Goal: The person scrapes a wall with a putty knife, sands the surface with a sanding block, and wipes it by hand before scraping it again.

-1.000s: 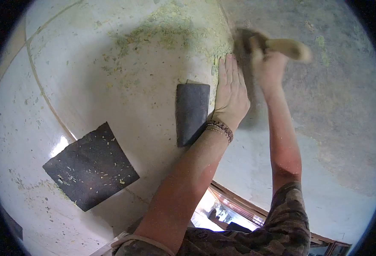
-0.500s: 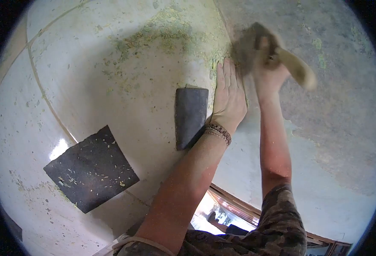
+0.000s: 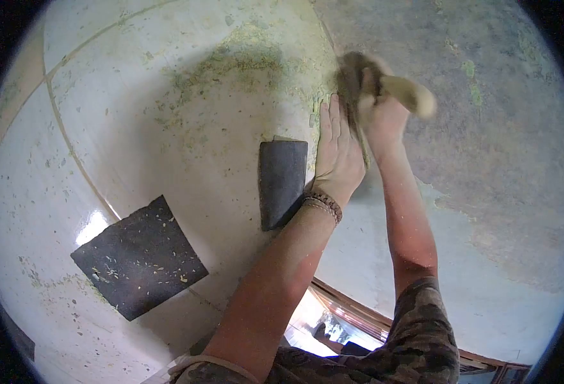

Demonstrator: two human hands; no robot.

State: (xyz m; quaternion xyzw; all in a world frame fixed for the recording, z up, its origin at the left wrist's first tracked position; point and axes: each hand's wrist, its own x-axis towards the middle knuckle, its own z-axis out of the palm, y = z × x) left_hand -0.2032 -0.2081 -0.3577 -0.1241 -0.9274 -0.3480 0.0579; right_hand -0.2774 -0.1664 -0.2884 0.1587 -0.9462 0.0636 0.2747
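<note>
While my left hand (image 3: 338, 153) lies flat and open on the wall (image 3: 186, 109), fingers together and pointing up along the seam where the pale smooth side meets the grey rough side, my right hand (image 3: 379, 115) is clenched around a brush (image 3: 384, 83). I see the brush's pale handle sticking out to the right past my fist and its dark bristles pressed to the wall just above my left fingertips; the whole tool is blurred, so I cannot make out its bristle end clearly. My two hands sit just beside each other, the right one a little higher and on the grey side of the seam. A braided bracelet (image 3: 323, 203) circles my left wrist. Yellow-green crumbs (image 3: 243, 61) are scattered over the pale wall above and left of my left hand, thickest near the seam. A dark patch (image 3: 282, 182) lies on the pale side, touching or nearly touching the heel of my left hand. A larger dark square (image 3: 139, 257), speckled with the same crumbs, sits well apart toward the lower left edge, beside a thin curved joint line. My camouflage sleeves (image 3: 423, 333) fill the bottom edge, with a wooden frame (image 3: 359, 313) showing between my arms
</note>
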